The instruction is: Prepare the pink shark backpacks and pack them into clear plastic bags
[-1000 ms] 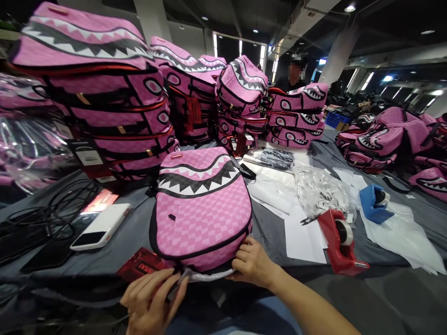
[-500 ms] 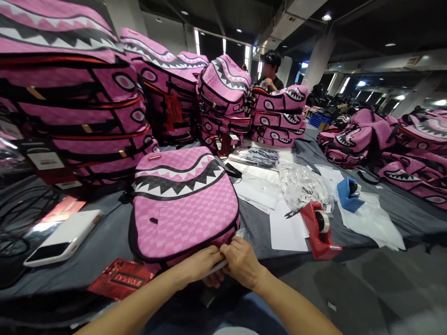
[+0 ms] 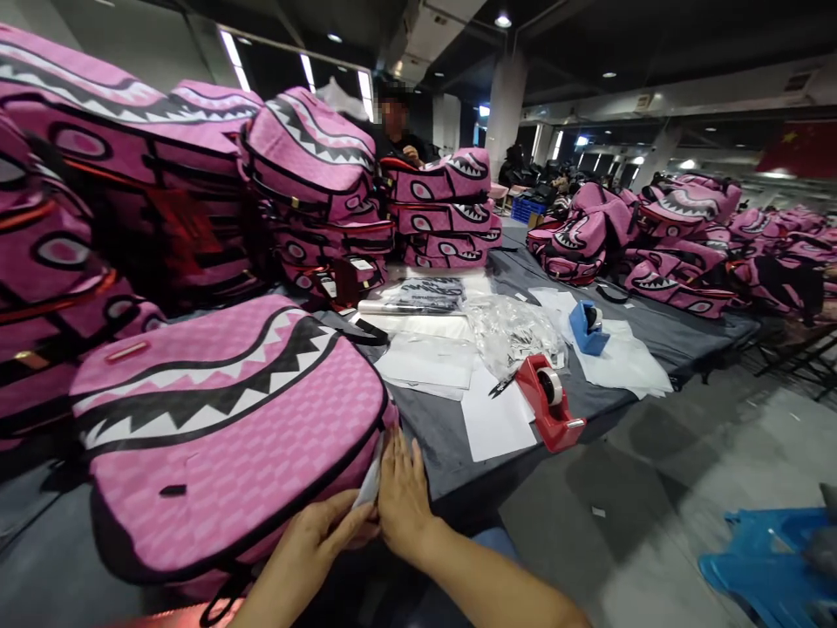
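On the table point(image 3: 428, 427), the pink backpack point(image 3: 261, 471) lies leftward of the nearer left hand point(image 3: 323, 532), which pinches a pale strip point(image 3: 370, 482) along its slanting edge, and the straight-fingered right hand point(image 3: 404, 497), its grip hidden from me.

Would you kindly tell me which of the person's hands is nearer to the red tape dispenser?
The right hand: it lies alongside the nearest pink bag, left of the red tape dispenser. The left hand is farther left, holding a white strip.
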Available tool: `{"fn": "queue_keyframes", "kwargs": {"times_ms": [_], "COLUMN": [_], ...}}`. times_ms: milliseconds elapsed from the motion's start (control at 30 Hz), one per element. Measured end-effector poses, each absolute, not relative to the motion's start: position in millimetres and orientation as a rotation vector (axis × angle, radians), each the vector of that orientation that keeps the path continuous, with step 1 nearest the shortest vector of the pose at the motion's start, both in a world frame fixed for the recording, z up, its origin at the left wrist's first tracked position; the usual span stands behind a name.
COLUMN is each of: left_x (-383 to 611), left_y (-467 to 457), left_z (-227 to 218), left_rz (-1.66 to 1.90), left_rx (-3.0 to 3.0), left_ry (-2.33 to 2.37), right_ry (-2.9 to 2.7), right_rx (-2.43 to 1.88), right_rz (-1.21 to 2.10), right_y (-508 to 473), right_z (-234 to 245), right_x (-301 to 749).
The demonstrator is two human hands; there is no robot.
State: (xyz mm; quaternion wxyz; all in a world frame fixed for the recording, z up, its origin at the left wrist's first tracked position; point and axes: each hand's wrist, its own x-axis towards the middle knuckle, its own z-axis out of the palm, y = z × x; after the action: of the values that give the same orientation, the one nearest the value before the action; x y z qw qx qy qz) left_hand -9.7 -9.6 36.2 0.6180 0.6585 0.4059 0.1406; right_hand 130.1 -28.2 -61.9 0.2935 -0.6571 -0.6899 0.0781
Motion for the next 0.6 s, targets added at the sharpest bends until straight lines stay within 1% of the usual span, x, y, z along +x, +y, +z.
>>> {"fn": "queue_keyframes", "kwargs": {"times_ms": [133,200,267,300,367,467,533,600], "left_x": [-5.0,-5.4,-6.9,-7.9,-9.7,-10.3,-9.3,-9.7], "left_y": [-2.0,-1.1,-0.8,-0.4,0.5,1.8,2.0,1.9], "left_z": [34.1,31.5,27.3,25.0,21.8,26.0,33.9,39.0], "left_rz": [0.467,0.471,0.448,0.440,0.443,0.426,0.369,0.303], "left_rx": [1.336,1.311,1.341,1.371,1.416,1.416,1.444,1.532], "left_ry": [1.059,1.053,1.026,1.016,1.024,1.066,1.060,1.028], "right_ry": [-1.822,-1.791,-1.824,-1.858,-1.880,-1.732,-1.638,-1.624], "right_rx": [-1.920,-1.875,-1.729,-1.657,-1.608,-1.767,-1.811,-1.719], "right_rz": [0.174,0.037,-0.050,-0.026,0.140,0.401,0.368,0.200], "right_y": [-25.5,-41.7,-55.3,-58.1,-53.8,-37.4,-36.9,-52.6], "right_z": [-45.0,-44.4,-49.3,-52.5,-57.0,-51.6,-38.4,-20.7], "right_x": [155.1,158.7,152.3,147.1,138.2,140.8,156.0,181.2]}}
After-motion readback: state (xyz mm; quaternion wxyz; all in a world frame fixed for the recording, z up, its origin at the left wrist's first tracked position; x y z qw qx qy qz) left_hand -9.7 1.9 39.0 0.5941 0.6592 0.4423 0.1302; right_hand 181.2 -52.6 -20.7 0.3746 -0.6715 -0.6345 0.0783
